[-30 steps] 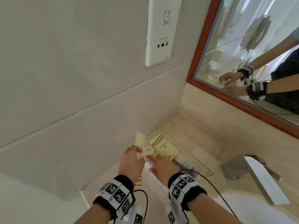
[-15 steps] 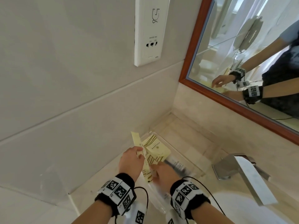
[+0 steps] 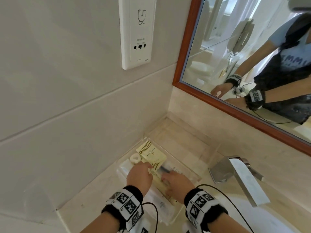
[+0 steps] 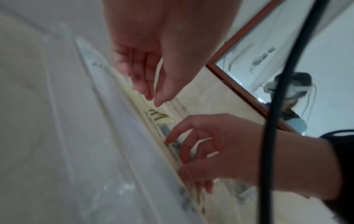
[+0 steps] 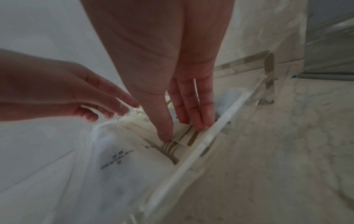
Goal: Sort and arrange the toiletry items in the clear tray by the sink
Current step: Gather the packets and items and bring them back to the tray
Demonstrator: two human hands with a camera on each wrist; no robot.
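Note:
A clear tray [image 3: 193,172] stands on the marble counter against the wall. In it lie pale yellow striped packets [image 3: 153,155], a white round item [image 3: 134,159], a clear wrapped item with blue inside [image 3: 167,169] and translucent white packets [image 5: 118,156]. My left hand [image 3: 148,167] reaches into the tray, its fingers extended onto a long yellow packet [image 3: 158,181]. Beside it, my right hand [image 5: 182,128] presses straight fingers down on the yellow packets next to the tray's wall [image 5: 210,136]. Neither hand grips anything.
A steel faucet [image 3: 235,174] juts out right of the tray over the sink. A wood-framed mirror [image 3: 188,47] hangs above the counter's back. A white socket panel [image 3: 137,31] sits on the tiled wall. Cables trail from both wristbands.
The yellow packets that my left hand held up over the tray now lie flat inside it. Both hands have dropped onto them with fingers spread.

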